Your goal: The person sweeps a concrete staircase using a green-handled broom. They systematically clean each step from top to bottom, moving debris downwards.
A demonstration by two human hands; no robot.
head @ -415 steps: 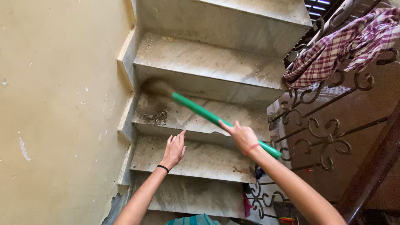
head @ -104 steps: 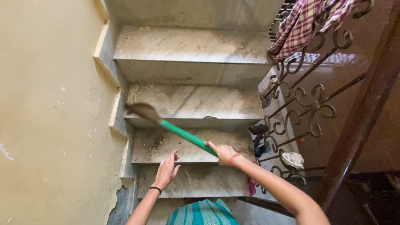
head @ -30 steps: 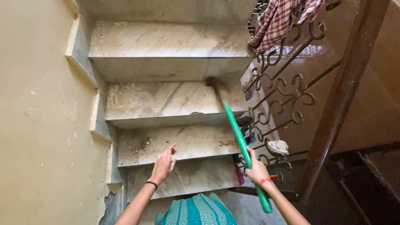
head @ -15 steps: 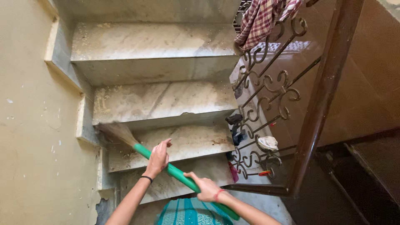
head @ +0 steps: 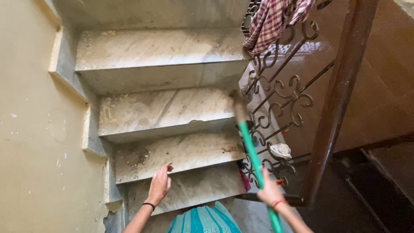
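Right hand: the right hand [head: 271, 192] is closed round the green broom handle [head: 252, 152] low down, near the railing-side edge of the stairs, a grip that lets the long shaft swing.
Left hand: the left hand [head: 160, 184] hangs empty, fingers loosely spread, over the front edge of the nearest step [head: 181, 190], seemingly for balance.
Broom head: its bristles [head: 238, 106] rest at the right edge of the middle step [head: 168, 110], beside the scrolled iron railing [head: 280, 90].
Dirt: dark debris [head: 139, 158] lies toward the wall-side corner of the lower step.
Far: a checked cloth [head: 271, 19] drapes over the railing top, off the stairs.
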